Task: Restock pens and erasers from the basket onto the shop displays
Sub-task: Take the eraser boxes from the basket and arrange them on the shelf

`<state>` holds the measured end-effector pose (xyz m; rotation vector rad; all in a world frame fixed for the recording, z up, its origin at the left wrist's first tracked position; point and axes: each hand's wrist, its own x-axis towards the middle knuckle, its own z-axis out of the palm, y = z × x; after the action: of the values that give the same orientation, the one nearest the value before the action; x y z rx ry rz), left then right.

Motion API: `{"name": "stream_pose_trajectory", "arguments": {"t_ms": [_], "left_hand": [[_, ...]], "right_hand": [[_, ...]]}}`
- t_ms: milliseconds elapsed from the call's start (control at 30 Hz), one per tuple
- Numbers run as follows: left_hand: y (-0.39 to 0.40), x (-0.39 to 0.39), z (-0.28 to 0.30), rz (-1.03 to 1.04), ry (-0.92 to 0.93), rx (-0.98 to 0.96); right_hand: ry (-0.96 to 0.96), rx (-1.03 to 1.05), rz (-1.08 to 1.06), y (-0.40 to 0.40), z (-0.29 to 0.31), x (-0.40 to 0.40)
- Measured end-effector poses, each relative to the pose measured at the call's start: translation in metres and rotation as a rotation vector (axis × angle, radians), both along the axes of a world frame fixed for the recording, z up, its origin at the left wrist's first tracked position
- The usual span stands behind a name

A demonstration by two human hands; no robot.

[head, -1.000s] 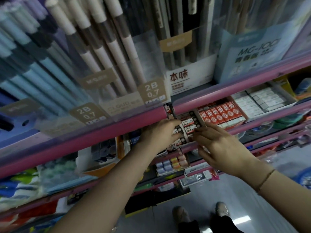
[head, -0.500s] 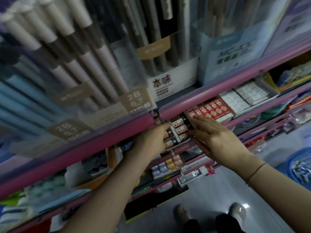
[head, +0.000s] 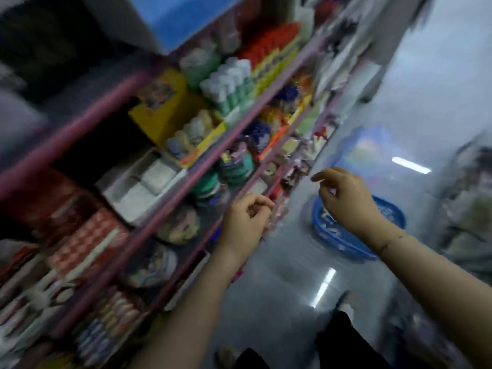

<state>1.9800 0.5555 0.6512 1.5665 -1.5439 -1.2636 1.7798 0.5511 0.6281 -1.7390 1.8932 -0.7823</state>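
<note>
My view is badly smeared, so I give only what I can make out; at the far left sits a display of red and white eraser boxes [head: 87, 241], packed in rows on a pink shelf [head: 170, 198] that runs up and away to the right; just right of them is a white tray [head: 125, 190] with pale blocks in it, and above that a yellow box [head: 159, 115] holding small pale items; further up the same shelving stand white and green bottles [head: 231, 86] and a bank of red and yellow packs [head: 269, 51]; lower down I see green rolls [head: 234, 166] on a lower shelf; my left hand [head: 245, 222] hangs in front of the shelf edge, fingers loosely curled toward the palm, and I cannot see anything in it; right of it lies grey glossy floor [head: 292, 262] with strip-light reflections; my right hand [head: 346, 195] is out over the floor, well apart from the left, fingers half bent and spread, the forefinger reaching left, and it appears empty though the blur keeps me from being sure; a thin bracelet [head: 390, 242] circles that wrist; directly beneath and behind the right hand stands the blue basket [head: 346, 243] on the floor, just beside the foot of the shelving, its contents too blurred for me to tell.
</note>
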Motion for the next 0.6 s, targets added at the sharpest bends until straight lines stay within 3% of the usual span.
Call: {"name": "stream_pose_trajectory", "arguments": {"t_ms": [100,233,400,600], "left_hand": [[-0.026,-0.101,-0.054,0.104,0.173,0.368],[-0.048,-0.194,-0.140,0.102,0.084,0.602],[-0.076,-0.267,-0.287,-0.164,-0.189,0.646],[-0.149,-0.328,-0.521,-0.489,-0.379,0.499]], "right_hand": [[-0.073,0.238,-0.298,-0.014,-0.038,-0.120],[-0.169,0.489,-0.543,-0.014,-0.117,-0.230],[-0.217,0.703,-0.659,-0.006,-0.261,-0.284],[-0.198,0.773,-0.585,-0.034,-0.508,-0.323]]}}
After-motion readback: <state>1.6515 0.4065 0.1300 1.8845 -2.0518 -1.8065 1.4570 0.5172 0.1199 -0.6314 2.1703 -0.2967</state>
